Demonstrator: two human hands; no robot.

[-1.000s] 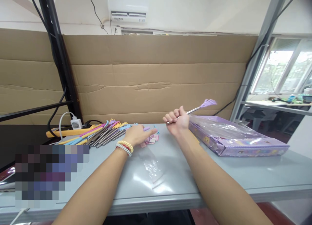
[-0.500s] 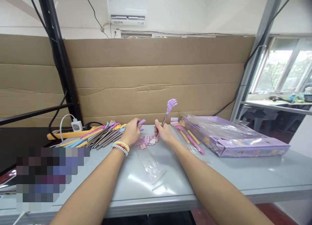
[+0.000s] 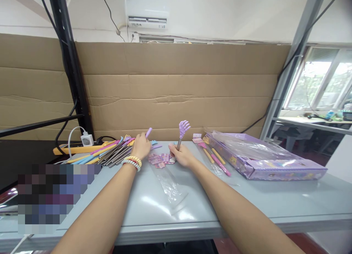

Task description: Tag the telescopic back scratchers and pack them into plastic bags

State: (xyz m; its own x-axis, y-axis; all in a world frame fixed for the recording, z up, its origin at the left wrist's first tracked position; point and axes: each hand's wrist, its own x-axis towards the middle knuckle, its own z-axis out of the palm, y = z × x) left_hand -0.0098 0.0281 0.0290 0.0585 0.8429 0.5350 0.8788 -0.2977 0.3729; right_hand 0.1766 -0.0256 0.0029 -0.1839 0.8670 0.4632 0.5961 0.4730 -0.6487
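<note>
My left hand [image 3: 141, 147] is closed around a purple handle [image 3: 149, 132] whose end sticks up past the fingers. It is close to the right end of a pile of back scratchers [image 3: 112, 157] with metal rods and coloured handles. My right hand [image 3: 181, 155] grips a purple back scratcher [image 3: 184, 128] by its metal rod, with the hand-shaped head pointing up. Small pink printed cards [image 3: 161, 159] lie on the table between my hands. Below them is a clear plastic bag [image 3: 169, 188]. Pink and yellow back scratchers [image 3: 216, 157] rest on plastic right of my right hand.
A purple printed box [image 3: 283, 171] with clear plastic wrapping in it stands on the grey table [image 3: 247, 202] at the right. Cardboard [image 3: 176, 85] walls off the back. On the left are a white charger [image 3: 87, 139], a black metal post [image 3: 68, 63] and a blurred-out area.
My left hand has moved left, nearer the pile, and the purple handle in it is tipped more upright. My right hand and the back scratcher's head have shifted left and lower.
</note>
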